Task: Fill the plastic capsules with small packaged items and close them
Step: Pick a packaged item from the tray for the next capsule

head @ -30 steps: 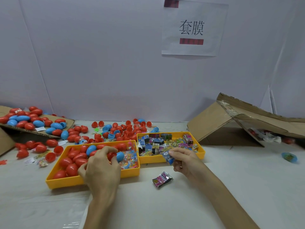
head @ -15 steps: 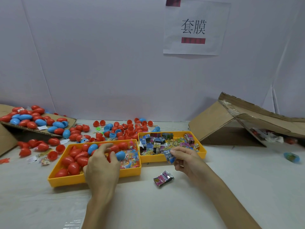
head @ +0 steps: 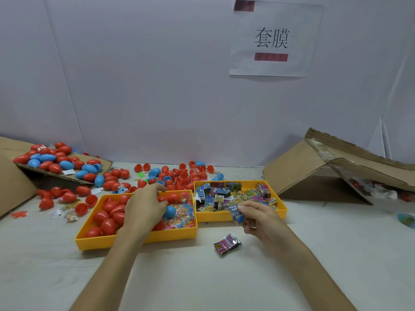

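My left hand (head: 146, 206) reaches into the left yellow tray (head: 134, 240), which holds red capsules and a heap of small clear-wrapped toys. Its fingers and thumb curl round the end of a red capsule (head: 174, 197), with a blue capsule (head: 170, 212) just under the thumb. My right hand (head: 258, 217) pinches a small blue packaged item (head: 235, 214) at the front edge of the right yellow tray (head: 281, 208), which is full of small printed packets. A pink packet (head: 227, 243) lies on the table in front of the trays.
Loose red and blue capsules (head: 177, 173) litter the table behind the trays and cover a cardboard flap (head: 65, 166) at the left. A collapsed cardboard box (head: 314, 169) stands at the right. A white wall with a paper sign (head: 272, 39) closes the back.
My left hand has slid right and farther back in the left tray, its fingers closing on a red capsule. My right hand has kept the blue packet nearly still.
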The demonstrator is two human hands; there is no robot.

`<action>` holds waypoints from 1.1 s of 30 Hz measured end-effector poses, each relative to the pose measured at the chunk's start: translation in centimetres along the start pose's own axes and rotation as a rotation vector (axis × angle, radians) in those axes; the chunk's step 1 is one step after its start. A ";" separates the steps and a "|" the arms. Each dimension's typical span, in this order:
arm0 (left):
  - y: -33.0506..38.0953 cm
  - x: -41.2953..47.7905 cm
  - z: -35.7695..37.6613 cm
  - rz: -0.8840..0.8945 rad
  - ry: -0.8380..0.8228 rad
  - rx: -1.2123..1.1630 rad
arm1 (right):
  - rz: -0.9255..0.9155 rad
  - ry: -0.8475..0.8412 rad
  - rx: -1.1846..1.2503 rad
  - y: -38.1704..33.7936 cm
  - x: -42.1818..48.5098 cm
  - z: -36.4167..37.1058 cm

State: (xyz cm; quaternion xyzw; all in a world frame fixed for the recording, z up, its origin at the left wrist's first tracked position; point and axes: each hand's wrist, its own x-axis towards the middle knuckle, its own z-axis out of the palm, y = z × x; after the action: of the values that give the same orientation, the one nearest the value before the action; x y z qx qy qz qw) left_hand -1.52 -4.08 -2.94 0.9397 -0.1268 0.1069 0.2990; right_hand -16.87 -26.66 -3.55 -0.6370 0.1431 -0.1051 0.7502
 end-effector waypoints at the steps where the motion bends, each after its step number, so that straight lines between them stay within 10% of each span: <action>1: 0.0 0.5 0.2 0.006 -0.019 0.035 | 0.001 0.003 -0.002 0.0 0.0 0.0; 14: 0.1 2.8 0.5 0.027 -0.145 0.109 | -0.007 0.016 0.021 0.2 0.3 -0.4; 19: 2.7 0.9 0.2 0.157 0.014 -0.435 | -0.051 0.022 0.070 0.2 0.3 -0.7; 25: 6.2 -2.9 0.9 -0.088 -0.588 -1.478 | -0.114 -0.021 0.142 0.2 0.2 -0.6; 33: 6.0 -4.4 2.0 -0.141 -0.540 -1.510 | -0.171 -0.046 0.120 0.2 0.0 -0.5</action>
State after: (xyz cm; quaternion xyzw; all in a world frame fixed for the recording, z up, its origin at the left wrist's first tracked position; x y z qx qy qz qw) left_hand -7.22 -9.23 -2.53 0.4832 -0.1730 -0.2576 0.8187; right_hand -17.08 -27.08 -3.78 -0.6032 0.0645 -0.1624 0.7782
